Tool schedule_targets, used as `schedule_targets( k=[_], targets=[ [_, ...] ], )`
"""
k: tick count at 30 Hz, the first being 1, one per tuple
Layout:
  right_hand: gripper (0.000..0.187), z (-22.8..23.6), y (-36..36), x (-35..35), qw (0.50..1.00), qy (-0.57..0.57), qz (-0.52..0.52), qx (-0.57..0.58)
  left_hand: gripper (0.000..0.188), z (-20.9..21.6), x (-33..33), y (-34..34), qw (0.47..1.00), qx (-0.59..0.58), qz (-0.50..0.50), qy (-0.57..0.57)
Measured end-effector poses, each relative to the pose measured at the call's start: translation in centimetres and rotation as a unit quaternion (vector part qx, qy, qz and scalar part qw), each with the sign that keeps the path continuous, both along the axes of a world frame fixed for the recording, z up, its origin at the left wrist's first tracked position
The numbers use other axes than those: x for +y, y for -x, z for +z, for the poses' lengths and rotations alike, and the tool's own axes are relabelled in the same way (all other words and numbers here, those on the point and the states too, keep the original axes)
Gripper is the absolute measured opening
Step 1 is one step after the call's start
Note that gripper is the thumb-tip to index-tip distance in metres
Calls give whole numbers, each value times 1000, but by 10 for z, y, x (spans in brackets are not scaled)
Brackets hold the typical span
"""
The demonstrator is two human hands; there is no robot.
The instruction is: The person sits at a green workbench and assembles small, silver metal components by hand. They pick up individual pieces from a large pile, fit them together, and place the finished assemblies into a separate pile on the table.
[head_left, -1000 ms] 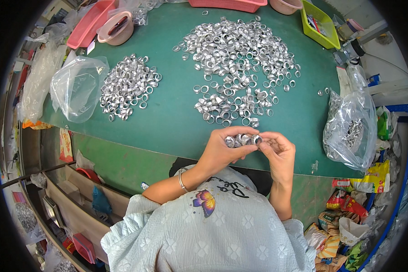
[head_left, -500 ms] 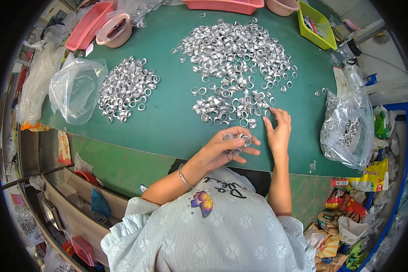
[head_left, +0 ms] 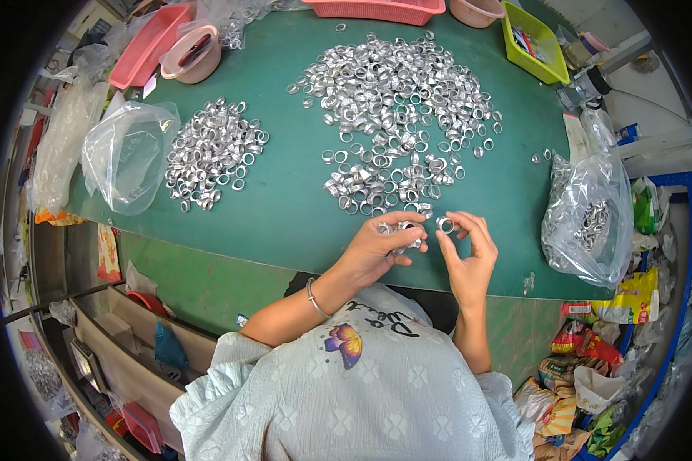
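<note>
Several silver metal rings (head_left: 409,226) sit in my left hand (head_left: 378,250), whose fingers curl around them. Between thumb and fingertips, my right hand (head_left: 469,250) pinches a single ring (head_left: 445,224), just right of the left hand. Both hands are above the table's near edge. Just beyond them lies a small heap of rings (head_left: 357,188), which runs into a much larger pile of rings (head_left: 400,81) farther back. A separate medium pile of rings (head_left: 215,146) rests on the left part of the table.
On the green table (head_left: 284,200) a clear plastic bag (head_left: 127,157) stands at left and a bag of rings (head_left: 588,219) at right. Pink baskets (head_left: 150,46), a round pink bowl (head_left: 192,54) and a lime basket (head_left: 534,46) line the far side.
My right hand has picked up a ring from the near heap's edge and drawn it back toward my left hand. My left fingers have curled in more around their rings.
</note>
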State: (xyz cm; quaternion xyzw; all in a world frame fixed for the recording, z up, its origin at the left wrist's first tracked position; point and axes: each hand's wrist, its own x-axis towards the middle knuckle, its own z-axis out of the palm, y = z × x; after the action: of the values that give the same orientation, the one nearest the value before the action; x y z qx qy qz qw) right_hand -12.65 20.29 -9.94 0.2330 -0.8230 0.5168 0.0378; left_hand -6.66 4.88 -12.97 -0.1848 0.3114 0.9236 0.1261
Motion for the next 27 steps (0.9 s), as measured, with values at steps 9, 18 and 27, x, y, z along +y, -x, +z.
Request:
schedule_targets(
  k=[9,18,27],
  targets=[
    [12,-14,-11,7,880,263,47,-392,31,16,4,-4,994,58,1,97],
    [18,-20,-11,4,785,366,111,-487,34,22,5,-3,981,59,-16,184],
    [17,-26,-18,-4,920,197,21,-337,27,19,-4,-5,973,46,8,228]
  ],
)
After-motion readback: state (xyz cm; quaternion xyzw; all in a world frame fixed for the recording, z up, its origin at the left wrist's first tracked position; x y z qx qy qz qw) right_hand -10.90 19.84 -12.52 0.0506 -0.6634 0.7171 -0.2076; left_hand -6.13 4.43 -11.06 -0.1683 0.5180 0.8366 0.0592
